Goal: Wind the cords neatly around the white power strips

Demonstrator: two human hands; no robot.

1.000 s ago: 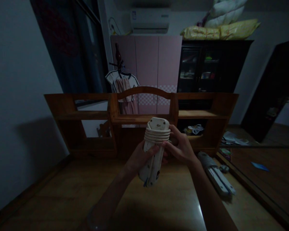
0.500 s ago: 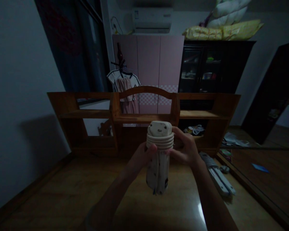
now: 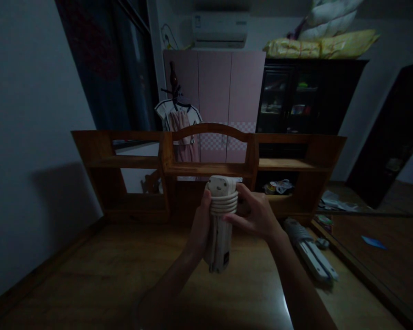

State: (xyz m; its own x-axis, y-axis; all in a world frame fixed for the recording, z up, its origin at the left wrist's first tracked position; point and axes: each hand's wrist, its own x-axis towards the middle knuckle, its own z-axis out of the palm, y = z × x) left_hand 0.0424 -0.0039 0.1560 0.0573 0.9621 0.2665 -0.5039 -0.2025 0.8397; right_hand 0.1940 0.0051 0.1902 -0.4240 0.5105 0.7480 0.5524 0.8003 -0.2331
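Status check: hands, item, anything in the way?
Left hand and right hand both gripping off-white device. Cord coiled around its upper part. Second cord-wrapped device lies off to the right, not between the hands.

Two cord-wrapped white devices [image 3: 222,229] [image 3: 319,257]: one at the centre of the frame, one at lower right. One wooden shelf unit [image 3: 209,170] spans the middle. Upper centre has one air conditioner [image 3: 219,32] and, below it, three pink wardrobe doors [image 3: 214,87]; one dark-trimmed white top [image 3: 165,109] hangs in front of the leftmost. At upper right, one dark cabinet [image 3: 333,91] with two glass doors [image 3: 273,91]. At far right, one dark door [image 3: 392,119] and, lower, one blue sheet [image 3: 374,242]
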